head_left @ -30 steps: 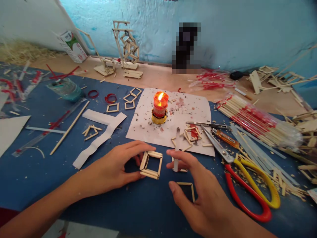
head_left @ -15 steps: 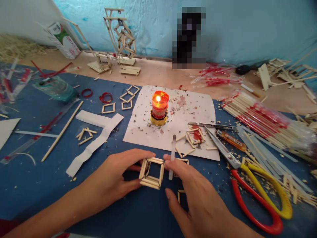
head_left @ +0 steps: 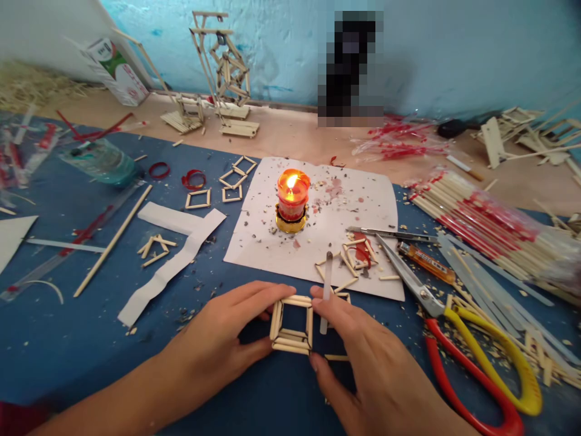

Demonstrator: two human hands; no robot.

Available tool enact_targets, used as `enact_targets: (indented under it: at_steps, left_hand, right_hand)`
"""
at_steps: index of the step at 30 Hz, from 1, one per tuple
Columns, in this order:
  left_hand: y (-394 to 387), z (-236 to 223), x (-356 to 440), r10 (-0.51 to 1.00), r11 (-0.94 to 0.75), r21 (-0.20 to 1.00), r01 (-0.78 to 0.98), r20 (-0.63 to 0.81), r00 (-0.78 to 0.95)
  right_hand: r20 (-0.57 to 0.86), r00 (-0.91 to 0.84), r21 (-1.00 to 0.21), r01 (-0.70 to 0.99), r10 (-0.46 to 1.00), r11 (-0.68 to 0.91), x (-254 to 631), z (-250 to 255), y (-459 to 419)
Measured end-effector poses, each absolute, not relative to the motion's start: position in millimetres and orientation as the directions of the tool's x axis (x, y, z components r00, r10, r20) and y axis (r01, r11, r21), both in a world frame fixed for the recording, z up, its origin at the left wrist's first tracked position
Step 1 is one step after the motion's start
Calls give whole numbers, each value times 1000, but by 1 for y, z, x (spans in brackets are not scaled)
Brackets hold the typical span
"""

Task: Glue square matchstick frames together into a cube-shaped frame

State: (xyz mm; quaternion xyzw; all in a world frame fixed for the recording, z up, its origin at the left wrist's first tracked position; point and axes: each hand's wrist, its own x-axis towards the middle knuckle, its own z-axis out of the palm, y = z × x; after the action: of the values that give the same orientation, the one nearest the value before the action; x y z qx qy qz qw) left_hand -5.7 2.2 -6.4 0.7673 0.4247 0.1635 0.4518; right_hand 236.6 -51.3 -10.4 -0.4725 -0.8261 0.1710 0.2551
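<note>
A small stacked square frame of wooden sticks (head_left: pixel 292 324) stands on the blue table (head_left: pixel 68 339) near the front. My left hand (head_left: pixel 218 336) grips its left side with forefinger on top and thumb below. My right hand (head_left: pixel 367 363) closes on its right side and also holds a clear glue stick (head_left: pixel 325 290) upright between the fingers. A lit red candle (head_left: pixel 292 200) burns on the white paper (head_left: pixel 254 242) just behind. Another flat stick square lies partly hidden under my right hand.
Red-and-yellow shears (head_left: pixel 476 351) and an orange knife (head_left: pixel 426 263) lie at right beside a bundle of sticks (head_left: pixel 490 230). Flat stick squares (head_left: pixel 231 184), paper strips (head_left: pixel 172 266), a ruler (head_left: pixel 68 251) and a bottle (head_left: pixel 100 160) lie at left. A stick tower (head_left: pixel 224 66) stands at the back.
My right hand has moved left with the glue stick and now touches the frame's right side. The frame has shifted a little to the right and nearer to me.
</note>
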Motion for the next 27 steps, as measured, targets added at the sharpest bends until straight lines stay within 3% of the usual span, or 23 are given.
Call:
enact_targets:
  at_steps: [4, 13, 21, 27]
  left_hand:
    - [4, -7, -9, 795, -318, 764, 561, -108, 597]
    - [-1, -2, -13, 760, -318, 702, 638, -213, 614]
    - [-17, 8, -19, 819, -387, 691, 611, -47, 572]
    - [-23, 22, -24, 814, -451, 649, 613, 18, 580]
  right_hand:
    - [297, -391, -511, 706, 871, 491, 239, -9, -52]
    - [376, -331, -591, 633, 865, 499, 255, 5, -54]
    - [431, -388, -432, 704, 815, 564, 263, 6, -55]
    - [543, -448, -200, 752, 710, 628, 299, 3, -93]
